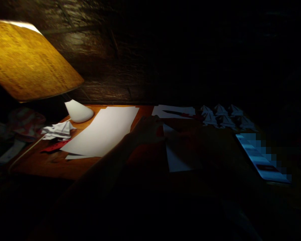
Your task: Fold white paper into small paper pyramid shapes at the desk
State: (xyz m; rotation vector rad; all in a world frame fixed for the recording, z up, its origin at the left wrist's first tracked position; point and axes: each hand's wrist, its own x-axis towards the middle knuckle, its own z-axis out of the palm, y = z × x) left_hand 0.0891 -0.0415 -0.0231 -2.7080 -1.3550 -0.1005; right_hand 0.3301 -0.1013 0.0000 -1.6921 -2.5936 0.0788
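My left hand [150, 129] reaches over the wooden table from the lower left, fingers curled at the upper left edge of a sheet of paper [174, 155]. This paper is partly lit, and its right side sinks into shadow. A faint reddish shape beside it may be my right hand [187, 136]; darkness hides its fingers. To the left lies a stack of white paper [102, 130]. Beyond my left hand are more white sheets [163, 111], with a dark pointed tool, perhaps scissors [177, 114], lying across them.
A lamp with a yellow shade [35, 63] and white base [79, 111] stands at left. Near it are a folded paper piece [57, 130] and a red object [55, 146]. Several folded paper figures [224, 121] stand at right, behind a lit phone [258, 160]. A dark wall [102, 67] rises behind.
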